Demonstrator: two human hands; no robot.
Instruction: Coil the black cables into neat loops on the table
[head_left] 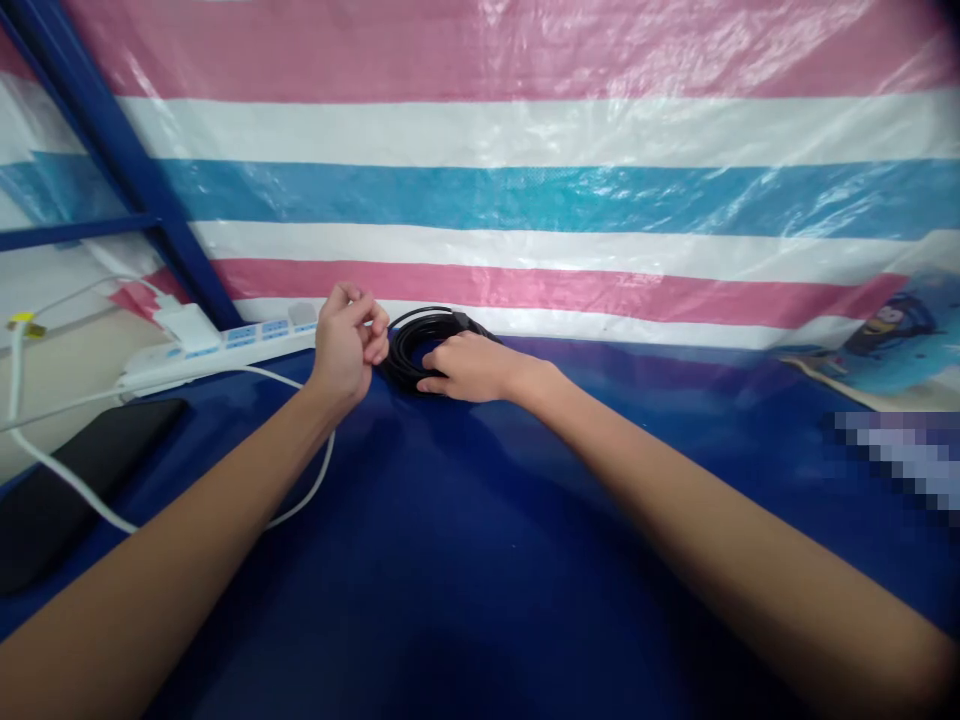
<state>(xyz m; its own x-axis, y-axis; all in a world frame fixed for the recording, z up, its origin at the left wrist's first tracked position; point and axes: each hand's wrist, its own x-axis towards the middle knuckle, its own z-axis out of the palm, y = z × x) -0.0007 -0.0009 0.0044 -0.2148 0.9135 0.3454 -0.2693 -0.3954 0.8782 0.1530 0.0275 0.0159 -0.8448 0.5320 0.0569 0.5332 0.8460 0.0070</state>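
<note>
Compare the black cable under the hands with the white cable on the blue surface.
The black cable is wound into a compact coil; the white cable runs loose in one long curve. The black cable lies under the right hand with the left hand at its edge; the white cable passes under the left forearm, unheld. Both rest on the blue surface.

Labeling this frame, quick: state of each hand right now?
Left hand: fingers curled shut beside the black cable coil; whether it pinches the cable cannot be told.
Right hand: fingers extended, resting flat on the coil, not gripping.
</note>
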